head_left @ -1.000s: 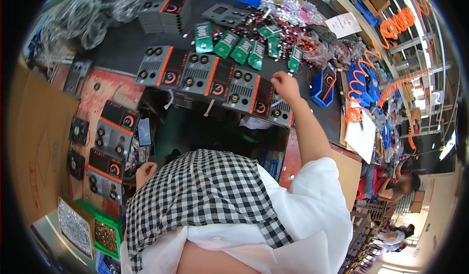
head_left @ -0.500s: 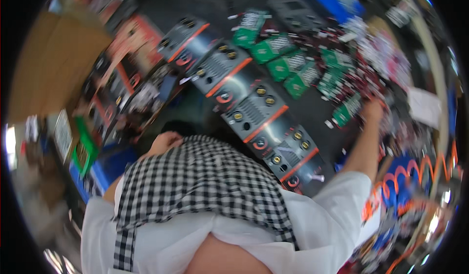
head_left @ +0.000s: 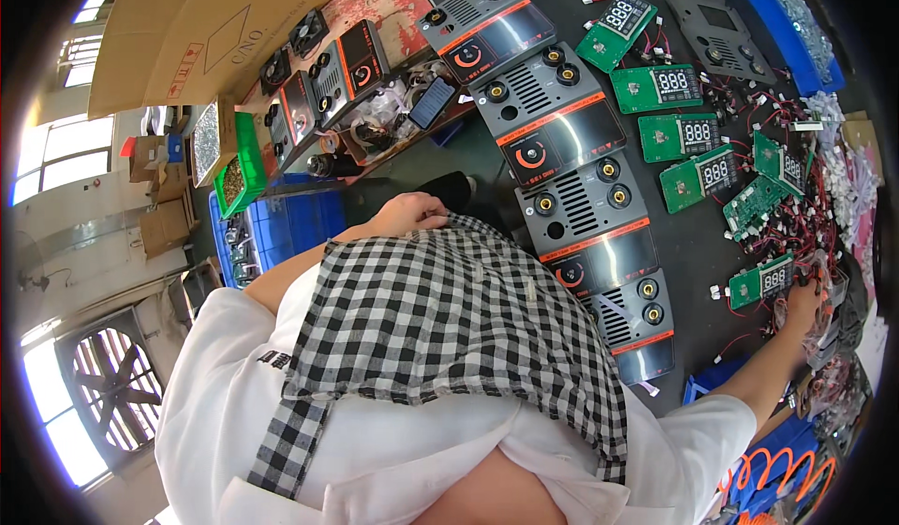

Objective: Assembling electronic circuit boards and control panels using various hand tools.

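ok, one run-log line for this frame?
left hand: resting on checked apron | right hand: reaching into wire bundles by green circuit board | grip unclear

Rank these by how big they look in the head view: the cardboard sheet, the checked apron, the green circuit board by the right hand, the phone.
1. Checked apron, though nearness to the camera inflates it
2. Cardboard sheet
3. Green circuit board by the right hand
4. Phone, roughly alike with the board

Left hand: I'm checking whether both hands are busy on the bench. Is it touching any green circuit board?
No, the left hand rests on the checked apron, well apart from the green circuit boards.
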`<state>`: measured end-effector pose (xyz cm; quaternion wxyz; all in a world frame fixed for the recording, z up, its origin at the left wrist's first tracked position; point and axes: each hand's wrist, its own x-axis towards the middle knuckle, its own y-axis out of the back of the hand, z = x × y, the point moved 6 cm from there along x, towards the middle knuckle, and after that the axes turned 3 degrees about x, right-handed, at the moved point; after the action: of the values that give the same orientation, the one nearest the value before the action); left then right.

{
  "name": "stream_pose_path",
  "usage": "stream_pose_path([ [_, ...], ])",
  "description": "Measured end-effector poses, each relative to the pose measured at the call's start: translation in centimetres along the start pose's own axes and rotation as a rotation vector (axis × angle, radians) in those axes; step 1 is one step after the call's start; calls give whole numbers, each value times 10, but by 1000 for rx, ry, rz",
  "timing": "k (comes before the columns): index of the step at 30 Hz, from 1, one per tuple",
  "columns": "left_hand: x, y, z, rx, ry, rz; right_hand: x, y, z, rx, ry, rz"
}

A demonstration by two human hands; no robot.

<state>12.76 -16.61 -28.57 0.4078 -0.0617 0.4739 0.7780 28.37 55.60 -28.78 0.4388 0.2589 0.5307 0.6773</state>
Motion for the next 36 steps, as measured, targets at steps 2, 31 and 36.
stream_pose_path([
  [2, -1, 1, 1, -11, 10, 6, 1, 0, 0, -2, 27, 20],
  [31, 18, 9, 111, -1327, -138, -736, -342, 192, -224, 1314, 911, -8],
  [36, 10, -2, 120, -1692, 32, -1056, -461, 194, -323, 986, 1110, -53],
])
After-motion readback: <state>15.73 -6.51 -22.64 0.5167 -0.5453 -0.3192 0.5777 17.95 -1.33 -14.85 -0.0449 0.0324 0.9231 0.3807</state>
